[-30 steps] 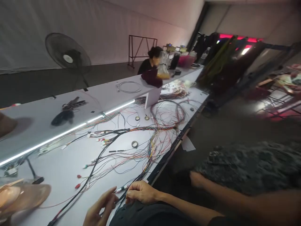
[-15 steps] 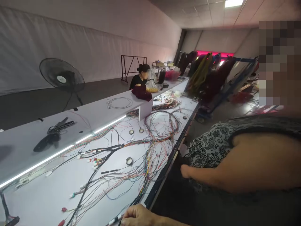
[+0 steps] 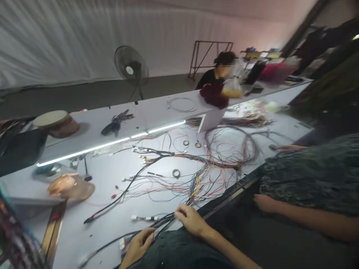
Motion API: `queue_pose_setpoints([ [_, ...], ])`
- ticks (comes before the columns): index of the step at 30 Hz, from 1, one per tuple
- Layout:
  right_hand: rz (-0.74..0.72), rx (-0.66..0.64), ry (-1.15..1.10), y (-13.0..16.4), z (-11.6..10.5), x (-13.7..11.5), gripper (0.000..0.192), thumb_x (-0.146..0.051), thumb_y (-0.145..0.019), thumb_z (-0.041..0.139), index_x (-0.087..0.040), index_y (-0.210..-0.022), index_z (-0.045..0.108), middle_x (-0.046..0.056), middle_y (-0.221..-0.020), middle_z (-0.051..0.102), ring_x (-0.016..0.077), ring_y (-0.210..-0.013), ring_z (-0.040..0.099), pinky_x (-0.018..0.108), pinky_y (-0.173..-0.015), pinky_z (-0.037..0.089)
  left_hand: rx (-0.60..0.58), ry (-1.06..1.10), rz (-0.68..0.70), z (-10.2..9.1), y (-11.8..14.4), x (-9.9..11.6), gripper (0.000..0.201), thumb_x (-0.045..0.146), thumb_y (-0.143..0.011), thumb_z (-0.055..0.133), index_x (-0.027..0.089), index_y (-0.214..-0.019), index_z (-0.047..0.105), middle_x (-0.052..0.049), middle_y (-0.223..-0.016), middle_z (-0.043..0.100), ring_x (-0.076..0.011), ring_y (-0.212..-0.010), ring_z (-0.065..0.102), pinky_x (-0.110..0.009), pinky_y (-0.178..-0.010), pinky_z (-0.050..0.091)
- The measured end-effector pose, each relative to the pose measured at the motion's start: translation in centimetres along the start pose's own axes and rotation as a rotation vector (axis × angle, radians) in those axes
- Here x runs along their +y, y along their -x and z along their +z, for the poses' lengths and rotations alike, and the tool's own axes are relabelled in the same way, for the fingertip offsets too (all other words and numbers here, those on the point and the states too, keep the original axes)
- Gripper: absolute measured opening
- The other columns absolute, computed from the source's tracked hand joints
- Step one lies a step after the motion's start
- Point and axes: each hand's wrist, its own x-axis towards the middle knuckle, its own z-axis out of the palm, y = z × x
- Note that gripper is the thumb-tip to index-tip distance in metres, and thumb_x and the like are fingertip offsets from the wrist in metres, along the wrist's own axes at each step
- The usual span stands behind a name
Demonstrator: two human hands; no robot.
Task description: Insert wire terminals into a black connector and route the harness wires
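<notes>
A long wire harness (image 3: 165,155) with black-wrapped branches and many loose coloured wires spreads over the white table. My right hand (image 3: 192,220), fingers curled, grips the black bundle of the harness near the table's front edge. At the lower middle, my left hand (image 3: 140,243) is bent around a black branch of the same harness; its fingertips are slightly blurred. Close by it lies a white connector (image 3: 122,244). Another white connector (image 3: 134,218) with a short taped wire lies farther up. Red connectors (image 3: 113,196) end thin wires to the left.
A co-worker's hand (image 3: 265,203) hangs beside the table at right. Tape rolls (image 3: 176,173) lie among the wires. A raised shelf (image 3: 157,101) with a light strip runs along the back, a dark red cloth (image 3: 214,95) on it. Behind stand a fan (image 3: 130,67) and a seated person (image 3: 209,76).
The view has swung left and down. My left hand has come into view at the bottom, and the table's left end shows. My right hand remains at the harness.
</notes>
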Motion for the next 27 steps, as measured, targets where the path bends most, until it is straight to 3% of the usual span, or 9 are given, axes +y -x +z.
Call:
queue_pose_setpoints([
  [2, -0.035, 0.048, 0.156, -0.1, -1.2, 2.6, 0.023, -0.026, -0.085, 0.044, -0.016, -0.090, 0.064, 0.008, -0.091, 0.066, 0.0194, -0.087, 0.058, 0.032, -0.081, 0.043, 0.084, -0.180, 0.158, 0.3, 0.8, -0.7, 0.030, 0.031, -0.087, 0.043, 0.028, -0.097, 0.071, 0.000, -0.089, 0.074, -0.0189, -0.081, 0.070, -0.026, -0.072, 0.056],
  [6, -0.184, -0.005, 0.382, -0.4, -2.3, 6.8, 0.026, -0.021, -0.087, 0.048, -0.019, -0.110, 0.062, 0.009, -0.113, 0.064, 0.0230, -0.108, 0.053, 0.037, -0.096, 0.037, 0.156, -0.311, 0.177, 1.1, 1.9, -1.6, 0.032, 0.024, -0.085, 0.050, 0.024, -0.111, 0.067, -0.008, -0.112, 0.068, -0.0249, -0.106, 0.062, -0.040, -0.093, 0.050],
  [12, -0.421, -0.171, 0.642, -2.6, -1.2, 8.7, 0.038, -0.023, -0.084, 0.061, -0.023, -0.122, 0.058, 0.009, -0.127, 0.058, 0.0233, -0.120, 0.048, 0.038, -0.100, 0.035, 0.144, -0.517, 0.284, 3.8, 0.6, -0.6, 0.041, 0.018, -0.089, 0.050, 0.024, -0.129, 0.054, -0.010, -0.133, 0.056, -0.0271, -0.125, 0.049, -0.047, -0.105, 0.039],
  [17, -0.527, -0.240, 0.832, -4.8, 0.2, 8.5, 0.043, -0.032, -0.078, 0.071, -0.022, -0.118, 0.059, 0.009, -0.119, 0.062, 0.0250, -0.110, 0.053, 0.038, -0.094, 0.038, 0.123, -0.599, 0.318, 4.9, -1.3, 0.0, 0.039, 0.014, -0.085, 0.055, 0.021, -0.123, 0.056, -0.008, -0.125, 0.061, -0.0255, -0.118, 0.054, -0.049, -0.104, 0.038],
  [22, -0.480, -0.234, 0.949, -5.7, 1.2, 8.7, 0.025, -0.020, -0.081, 0.064, -0.019, -0.106, 0.062, 0.010, -0.107, 0.063, 0.0252, -0.101, 0.054, 0.035, -0.083, 0.040, 0.078, -0.620, 0.338, 4.5, -2.0, -0.6, 0.027, 0.013, -0.090, 0.049, 0.020, -0.113, 0.060, -0.006, -0.107, 0.064, -0.0197, -0.103, 0.058, -0.046, -0.102, 0.039],
  [27, -0.415, -0.223, 0.961, -5.9, 1.6, 8.6, 0.018, -0.014, -0.084, 0.059, -0.019, -0.100, 0.063, 0.009, -0.103, 0.063, 0.0242, -0.100, 0.054, 0.033, -0.079, 0.041, 0.050, -0.596, 0.334, 4.3, -2.3, -0.9, 0.017, 0.017, -0.092, 0.048, 0.017, -0.099, 0.063, -0.006, -0.094, 0.063, -0.0193, -0.089, 0.057, -0.035, -0.081, 0.048],
])
